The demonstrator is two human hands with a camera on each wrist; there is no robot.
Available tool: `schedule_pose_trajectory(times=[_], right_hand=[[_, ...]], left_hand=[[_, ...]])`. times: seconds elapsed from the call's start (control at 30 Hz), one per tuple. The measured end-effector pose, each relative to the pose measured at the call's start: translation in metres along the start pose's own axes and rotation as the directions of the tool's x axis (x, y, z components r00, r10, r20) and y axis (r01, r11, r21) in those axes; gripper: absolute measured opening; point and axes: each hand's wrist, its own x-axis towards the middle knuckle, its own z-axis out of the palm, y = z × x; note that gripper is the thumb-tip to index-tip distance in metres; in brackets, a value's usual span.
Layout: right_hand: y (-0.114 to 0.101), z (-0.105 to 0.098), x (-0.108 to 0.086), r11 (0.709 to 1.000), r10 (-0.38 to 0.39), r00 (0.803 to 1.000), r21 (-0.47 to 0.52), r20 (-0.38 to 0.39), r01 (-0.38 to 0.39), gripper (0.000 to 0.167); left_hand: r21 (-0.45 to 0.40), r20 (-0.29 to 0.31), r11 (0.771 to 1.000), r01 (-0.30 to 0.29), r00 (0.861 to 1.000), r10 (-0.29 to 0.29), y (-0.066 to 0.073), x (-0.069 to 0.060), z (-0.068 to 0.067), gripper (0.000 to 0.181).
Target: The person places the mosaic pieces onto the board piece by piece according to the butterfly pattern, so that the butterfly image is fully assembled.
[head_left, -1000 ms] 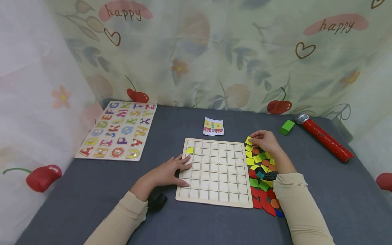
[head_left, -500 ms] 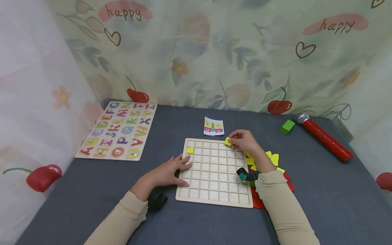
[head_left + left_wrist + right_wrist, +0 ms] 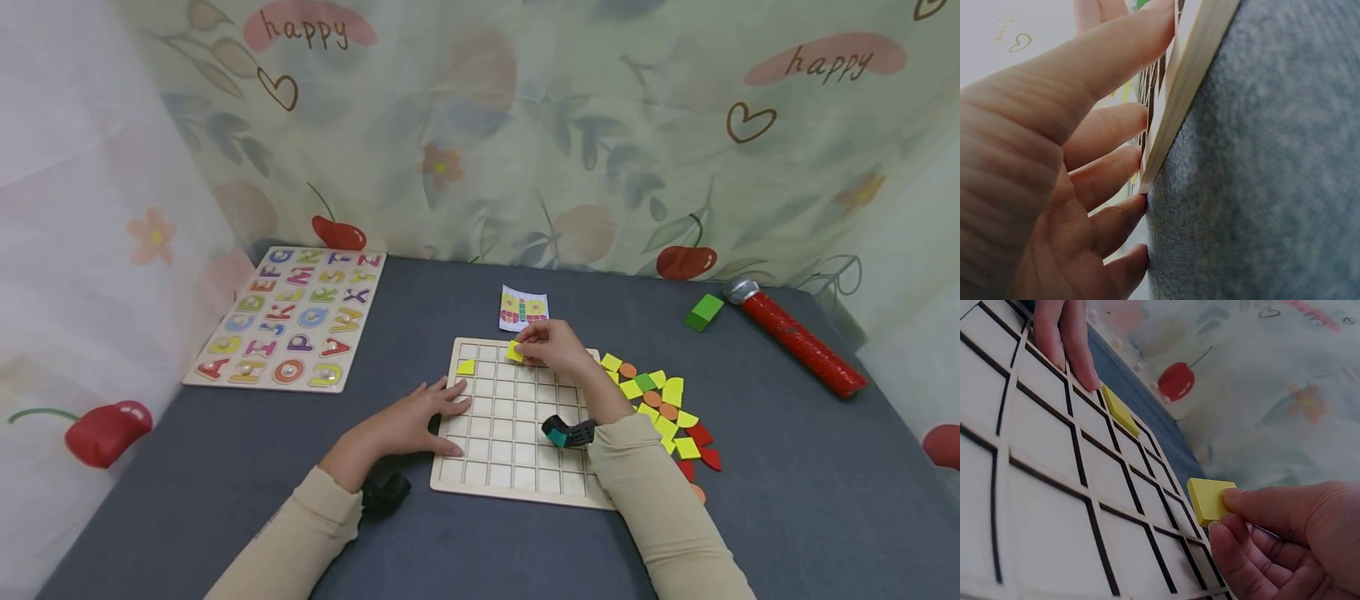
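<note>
A wooden grid board (image 3: 525, 433) with square cells lies on the dark table. One yellow square tile (image 3: 466, 367) sits in its left column, second row from the top. My right hand (image 3: 557, 346) pinches another yellow square tile (image 3: 1210, 499) between thumb and fingers, above the board's upper rows. At the board's left edge my left hand (image 3: 412, 421) rests with spread, straight fingers; in the left wrist view its fingertips (image 3: 1132, 117) touch the rim. Just behind the board lies a small paper card (image 3: 522, 307) printed with a butterfly, its lower right partly hidden by my right hand.
Loose coloured pieces (image 3: 673, 390) lie right of the board, partly hidden by my right sleeve. A letter puzzle board (image 3: 288, 321) is at the back left. At the back right are a green block (image 3: 703, 312) and a red microphone (image 3: 798, 337).
My right hand has picked the yellow square tile from the loose pieces and carried it left over the board's upper part. My left hand has stayed in place.
</note>
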Motion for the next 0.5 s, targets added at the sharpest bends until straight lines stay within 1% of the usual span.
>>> schedule_pose_trajectory(times=[0.3,0.5], right_hand=[[-0.009,0.027,0.008,0.999,-0.016,0.998,-0.031,0.064,0.018,0.014],[-0.010,0.038,0.009,0.999,-0.018,0.996,-0.044,0.088,0.021,0.013]], left_hand=[[0.006,0.002,1.000,0.000,1.000,0.000,-0.001,0.000,0.001,0.077],[0.005,0.005,1.000,-0.011,1.000,0.011,-0.001,0.000,0.000,0.077]])
